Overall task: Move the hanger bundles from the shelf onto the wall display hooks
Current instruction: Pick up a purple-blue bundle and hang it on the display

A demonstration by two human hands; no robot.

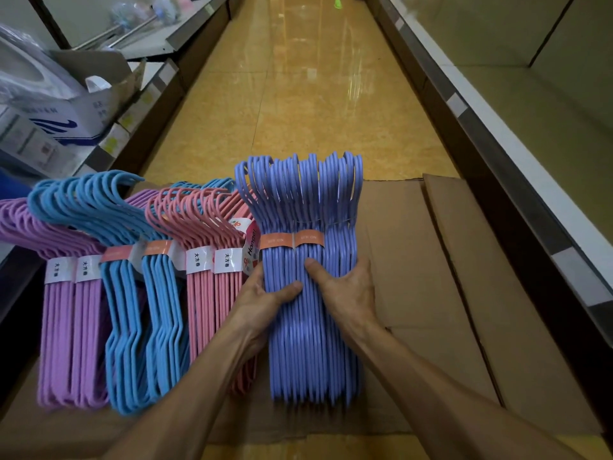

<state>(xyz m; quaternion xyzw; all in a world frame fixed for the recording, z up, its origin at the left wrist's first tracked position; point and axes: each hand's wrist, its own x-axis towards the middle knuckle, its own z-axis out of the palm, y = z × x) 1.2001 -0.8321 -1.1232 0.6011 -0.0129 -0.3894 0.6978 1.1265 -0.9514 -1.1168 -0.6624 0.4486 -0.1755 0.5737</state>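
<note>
A bundle of periwinkle-blue hangers (308, 207) with orange paper bands stands upright on flattened cardboard (431, 260). My left hand (265, 300) grips its left side, thumb across the front. My right hand (348, 290) grips its right side, thumb on the front wires. To the left stand more banded bundles in a row: pink hangers (205, 293), light-blue hangers (139, 310) and lilac hangers (69, 327). No wall display hooks are in view.
A shop aisle with a glossy yellow floor (315, 94) runs ahead. Shelving on the left holds a white and blue box (66, 117) and wrapped goods. A bare pale shelf (530, 111) with a metal edge runs along the right.
</note>
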